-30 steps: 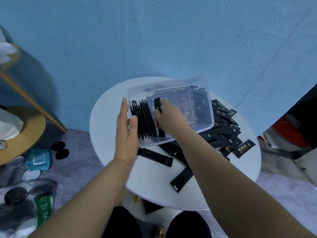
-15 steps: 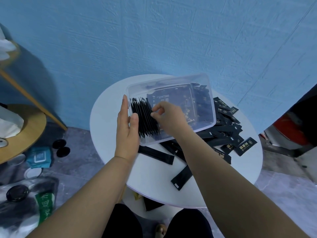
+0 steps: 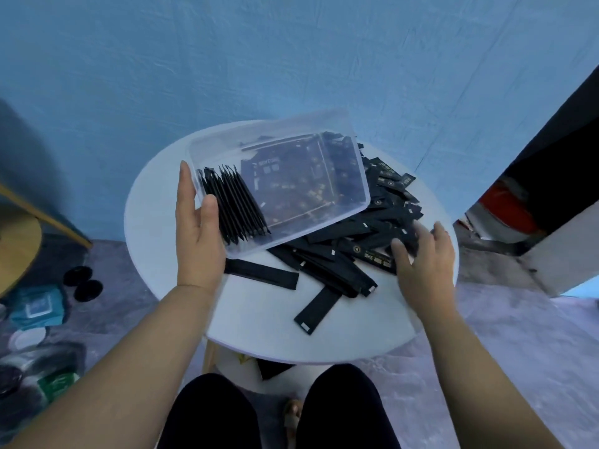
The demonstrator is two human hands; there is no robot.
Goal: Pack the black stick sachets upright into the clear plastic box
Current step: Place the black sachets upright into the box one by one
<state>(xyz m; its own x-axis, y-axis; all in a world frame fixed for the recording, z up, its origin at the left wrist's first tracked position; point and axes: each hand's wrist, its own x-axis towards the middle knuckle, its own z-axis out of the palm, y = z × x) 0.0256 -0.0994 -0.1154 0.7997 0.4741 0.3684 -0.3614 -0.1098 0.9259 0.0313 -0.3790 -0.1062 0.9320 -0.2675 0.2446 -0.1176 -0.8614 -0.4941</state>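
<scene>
Here, one clear box (image 3: 223, 150), some ten upright sachets (image 3: 234, 205) — left hand (image 3: 197, 236) gripping it, right hand (image 3: 425, 258) splayed on loose pile (image 3: 353, 234).

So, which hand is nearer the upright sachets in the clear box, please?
Left. The left hand holds the clear box beside the upright sachets; the right hand touches the loose pile outside it.

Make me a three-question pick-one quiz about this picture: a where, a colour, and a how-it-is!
1. Where in the clear plastic box do the upright sachets stand? A) by the left hand B) the middle C) the far end
2. What colour is the round table? A) red B) white C) green
3. The box is: A) lidded B) upside down C) open
Answers: 1 A, the row stands by that hand; 2 B, its top is white; 3 C, nothing covers it.
</scene>
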